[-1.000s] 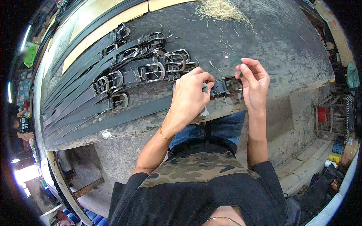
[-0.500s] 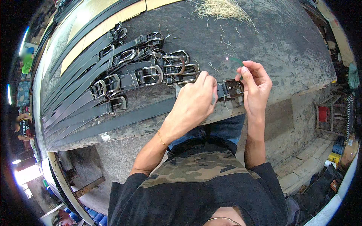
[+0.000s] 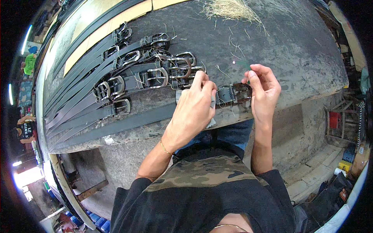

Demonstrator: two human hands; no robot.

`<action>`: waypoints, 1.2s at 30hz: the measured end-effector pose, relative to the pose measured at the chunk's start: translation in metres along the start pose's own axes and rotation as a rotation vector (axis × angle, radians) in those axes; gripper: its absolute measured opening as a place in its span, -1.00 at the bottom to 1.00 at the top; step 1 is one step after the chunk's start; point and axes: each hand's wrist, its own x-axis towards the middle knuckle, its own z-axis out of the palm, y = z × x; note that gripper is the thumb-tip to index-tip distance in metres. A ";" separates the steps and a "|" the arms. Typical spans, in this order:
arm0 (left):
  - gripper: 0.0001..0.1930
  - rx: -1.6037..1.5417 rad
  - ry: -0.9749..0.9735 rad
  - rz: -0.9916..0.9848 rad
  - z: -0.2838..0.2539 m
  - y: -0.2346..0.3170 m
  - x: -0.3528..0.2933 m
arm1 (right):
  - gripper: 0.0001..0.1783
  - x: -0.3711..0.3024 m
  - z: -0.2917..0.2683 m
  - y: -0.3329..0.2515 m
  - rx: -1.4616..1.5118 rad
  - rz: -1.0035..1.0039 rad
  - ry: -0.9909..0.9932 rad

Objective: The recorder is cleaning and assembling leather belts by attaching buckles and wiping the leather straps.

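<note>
A black leather belt (image 3: 225, 95) lies along the table's near edge, its metal buckle (image 3: 243, 91) at the right end. My left hand (image 3: 192, 103) is closed over the belt left of the buckle. Edges of a grey cloth-like piece (image 3: 213, 101) stick out from under its fingers. Just above and right of the buckle, my right hand (image 3: 264, 89) pinches a thin green thing (image 3: 244, 65) with a small pale pink tip; its kind is unclear. Left of my hands lie several more black belts (image 3: 77, 93), with metal buckles (image 3: 158, 77) bunched together and loose thread ends around them.
A heap of straw-coloured fibres (image 3: 231, 11) sits at the table's far side, with loose strands nearer. Tan board strips (image 3: 101, 37) lie at the far left. Other people (image 3: 29, 64) are at the left rim. A wooden frame with a red piece (image 3: 334, 119) stands right of the table.
My left hand has slid left along the belt with the grey piece, baring more leather beside the buckle. My right hand has stayed nearly still, still pinching the green thing.
</note>
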 end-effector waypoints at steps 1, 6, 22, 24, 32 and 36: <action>-0.92 -0.010 0.051 -0.006 0.002 0.003 -0.003 | -0.86 -0.002 0.001 -0.001 -0.079 -0.028 -0.023; -0.88 -0.056 0.203 0.141 0.011 -0.009 -0.015 | -0.89 -0.009 0.004 -0.003 -0.227 -0.092 -0.110; -0.81 -0.142 0.307 0.188 0.019 -0.016 -0.021 | -0.88 -0.010 0.008 -0.007 -0.527 -0.211 -0.252; -0.81 -0.147 0.305 0.184 0.019 -0.016 -0.021 | -0.88 -0.010 0.009 -0.006 -0.530 -0.226 -0.249; -0.80 -0.141 0.328 0.202 0.020 -0.017 -0.021 | -0.89 -0.010 0.007 -0.004 -0.537 -0.226 -0.258; -0.82 -0.155 0.357 0.135 0.016 -0.011 -0.019 | -0.91 -0.012 0.006 -0.003 -0.316 -0.106 -0.131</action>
